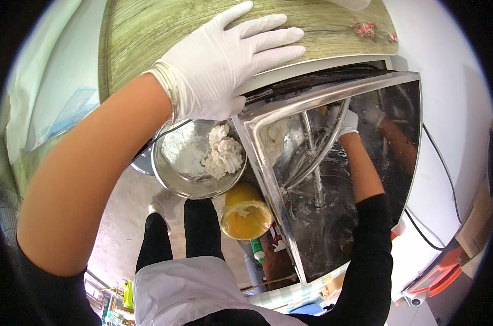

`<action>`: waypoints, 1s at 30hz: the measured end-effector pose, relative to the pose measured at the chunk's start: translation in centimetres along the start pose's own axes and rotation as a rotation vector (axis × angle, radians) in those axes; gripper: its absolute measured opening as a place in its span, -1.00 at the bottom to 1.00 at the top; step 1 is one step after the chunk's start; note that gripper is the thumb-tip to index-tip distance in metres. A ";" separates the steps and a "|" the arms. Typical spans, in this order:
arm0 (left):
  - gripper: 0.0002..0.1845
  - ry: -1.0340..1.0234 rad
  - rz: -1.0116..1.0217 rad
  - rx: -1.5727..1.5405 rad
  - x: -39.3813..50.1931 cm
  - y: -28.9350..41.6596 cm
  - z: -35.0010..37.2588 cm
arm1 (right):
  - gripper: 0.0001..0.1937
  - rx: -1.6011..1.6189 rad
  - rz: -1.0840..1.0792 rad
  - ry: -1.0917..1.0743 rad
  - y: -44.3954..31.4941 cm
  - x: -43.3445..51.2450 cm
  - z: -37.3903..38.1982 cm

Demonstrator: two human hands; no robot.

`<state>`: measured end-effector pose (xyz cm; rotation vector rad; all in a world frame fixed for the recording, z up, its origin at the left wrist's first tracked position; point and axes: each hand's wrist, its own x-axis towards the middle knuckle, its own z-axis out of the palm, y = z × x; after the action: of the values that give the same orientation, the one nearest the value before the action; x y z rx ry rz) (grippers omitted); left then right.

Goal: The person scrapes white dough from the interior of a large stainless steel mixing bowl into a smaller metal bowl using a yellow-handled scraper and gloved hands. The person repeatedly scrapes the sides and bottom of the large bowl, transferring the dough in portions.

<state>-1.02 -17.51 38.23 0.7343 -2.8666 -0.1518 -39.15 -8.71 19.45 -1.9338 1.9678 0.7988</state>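
Note:
My left hand (pixel 222 65), in a white disposable glove, spreads its fingers over the wood-patterned tabletop (pixel 140 45). Its thumb lies at the near corner of a stainless steel dough mixer's tub (pixel 291 240). Inside that tub is my gloved right hand (pixel 346 121), partly hidden behind the curved metal mixing bar (pixel 324 150). A small orange bit shows near its fingers, and its grip is not visible. Pale dough (pixel 276 140) clings to the tub's left inner wall. Below my left wrist stands a steel bowl (pixel 173 185) with white flour (pixel 181 148) and a lump of dough (pixel 224 155).
A yellow bucket (pixel 243 195) stands between the bowl and the mixer. A green bottle (pixel 257 249) lies near it. Black cables (pixel 442 163) run along the white wall at right. An orange-rimmed container (pixel 438 277) sits at lower right.

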 end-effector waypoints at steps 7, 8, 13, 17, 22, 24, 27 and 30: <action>-0.01 -0.064 -0.027 0.061 0.1 0.3 -0.4 | -0.73 -0.055 -0.105 -0.082 -0.8 0.9 -1.2; 0.00 -0.092 -0.038 0.075 0.1 0.4 -0.6 | -0.73 -0.095 -0.057 -0.113 -0.9 0.8 -1.4; -0.01 -0.118 -0.037 0.015 0.3 0.4 -1.0 | -0.75 -0.041 -0.148 0.030 -1.5 1.2 -1.4; 0.01 -0.139 -0.047 0.002 0.6 0.4 -1.5 | -0.76 -0.026 -0.173 -0.010 -1.5 2.2 -0.4; 0.01 -0.177 -0.048 -0.005 1.1 0.8 -2.0 | -0.75 0.001 -0.062 -0.203 -1.8 1.8 -0.2; -0.01 -0.197 -0.049 0.025 1.2 0.9 -2.0 | -0.75 0.110 -0.095 -0.088 -2.1 1.1 -0.1; -0.02 -0.171 -0.049 0.020 1.3 1.0 -2.0 | -0.75 0.209 -0.210 -0.031 -2.0 0.4 0.5; -0.06 -0.160 -0.031 0.027 1.3 1.0 -2.0 | -0.79 0.109 0.021 -0.109 -1.7 -0.2 1.1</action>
<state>-2.25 -17.34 40.49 0.8072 -3.0143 -0.1839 -37.70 -7.90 18.31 -1.7732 1.9286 0.7681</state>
